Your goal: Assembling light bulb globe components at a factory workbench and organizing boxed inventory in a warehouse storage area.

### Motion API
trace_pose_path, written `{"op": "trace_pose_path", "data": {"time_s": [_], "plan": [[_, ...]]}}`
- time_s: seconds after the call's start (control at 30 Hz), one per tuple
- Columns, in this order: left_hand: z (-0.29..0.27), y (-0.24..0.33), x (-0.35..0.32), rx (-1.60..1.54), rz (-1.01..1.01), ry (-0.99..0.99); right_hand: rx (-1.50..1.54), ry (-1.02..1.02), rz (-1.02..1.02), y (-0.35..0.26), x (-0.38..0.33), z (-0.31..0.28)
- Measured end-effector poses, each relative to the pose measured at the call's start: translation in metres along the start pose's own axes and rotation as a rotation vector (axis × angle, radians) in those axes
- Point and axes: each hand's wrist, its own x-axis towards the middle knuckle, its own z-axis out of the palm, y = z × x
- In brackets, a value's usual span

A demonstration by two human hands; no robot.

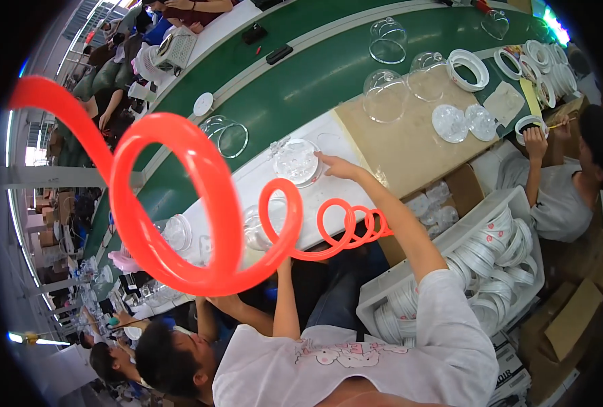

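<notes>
My right arm reaches far forward across the white work surface. At its end, my right hand closes its fingers on the right edge of a clear plastic disc with a white rim, which lies flat. My left forearm rises from below toward a clear plastic piece. The left hand itself is hidden behind a red coiled hose that hangs across the foreground, so its fingers do not show.
Clear domes and white rings stand at the far right, by two clear discs. A green conveyor belt runs behind. At my right is a bin of white rings. Co-workers sit at both sides.
</notes>
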Motion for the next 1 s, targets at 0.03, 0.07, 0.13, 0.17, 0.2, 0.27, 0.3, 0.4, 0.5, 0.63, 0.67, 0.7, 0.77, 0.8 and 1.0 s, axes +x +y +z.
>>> {"op": "trace_pose_path", "data": {"time_s": [0.03,0.07,0.13,0.17,0.2,0.27,0.3,0.4,0.5,0.63,0.67,0.7,0.77,0.8,1.0], "plan": [[0.006,-0.005,-0.008,-0.02,-0.029,-0.039,0.0,0.062,0.013,0.021,-0.015,-0.01],[-0.007,-0.013,-0.011,-0.004,-0.046,-0.017,0.003,0.037,0.003,0.014,-0.017,-0.006],[-0.019,-0.024,-0.022,0.01,-0.084,0.002,0.154,0.122,0.067,0.008,-0.035,-0.012],[-0.017,-0.026,-0.035,0.006,-0.11,-0.006,0.262,0.196,0.009,0.018,-0.053,-0.019],[-0.014,-0.028,-0.047,0.001,-0.134,-0.015,0.252,0.197,0.026,0.027,-0.072,-0.031],[-0.01,-0.039,-0.04,-0.075,-0.153,0.077,0.307,0.249,0.01,0.026,-0.1,-0.055],[-0.019,-0.051,-0.032,0.094,-0.228,0.101,0.299,0.291,0.086,0.019,-0.11,-0.061],[-0.015,-0.036,-0.061,0.061,-0.192,0.187,0.261,0.505,0.257,0.003,-0.167,-0.088],[-0.011,-0.007,-0.117,0.255,-0.213,0.118,0.35,0.793,0.179,-0.011,-0.22,-0.094],[-0.009,0.038,-0.136,0.083,-0.021,-0.186,0.197,1.112,-0.15,-0.09,-0.273,-0.023],[-0.007,0.044,-0.134,0.103,0.018,-0.241,0.083,1.129,-0.17,-0.101,-0.286,0.003],[-0.004,0.052,-0.129,0.05,0.022,-0.207,-0.026,1.13,-0.194,-0.111,-0.293,0.031],[0.01,0.072,-0.121,-0.138,-0.068,-0.147,0.068,0.864,-0.262,-0.113,-0.295,0.09],[0.015,0.078,-0.115,-0.203,-0.094,-0.127,0.002,0.615,-0.137,-0.135,-0.295,0.107],[0.077,0.15,-0.026,-0.42,-0.06,-0.023,0.182,0.367,-0.017,-0.113,-0.241,0.106]]}}
